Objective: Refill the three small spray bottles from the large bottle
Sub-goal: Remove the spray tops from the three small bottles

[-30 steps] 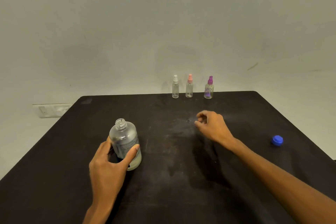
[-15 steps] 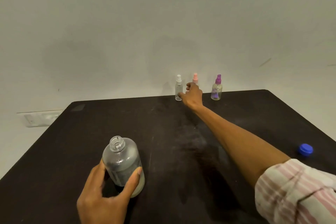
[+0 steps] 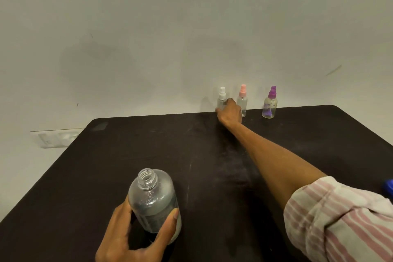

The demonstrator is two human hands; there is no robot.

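Note:
The large clear bottle (image 3: 154,200) stands uncapped on the black table (image 3: 127,144) near the front, and my left hand (image 3: 136,238) grips its lower body. Three small spray bottles stand in a row at the table's far edge. My right hand (image 3: 229,112) reaches out and wraps around the white-capped spray bottle (image 3: 222,98), hiding its lower part. The pink-capped spray bottle (image 3: 242,100) stands just right of my hand. The purple-capped spray bottle (image 3: 270,104) stands further right, apart.
The blue cap (image 3: 388,189) lies at the table's right edge, partly hidden behind my striped sleeve (image 3: 340,219). A white wall rises behind the table, with a switch plate (image 3: 55,138) low on the left.
My right hand stretched from the table's middle to the far edge and closed around the white-capped spray bottle. My left hand kept its hold on the large bottle.

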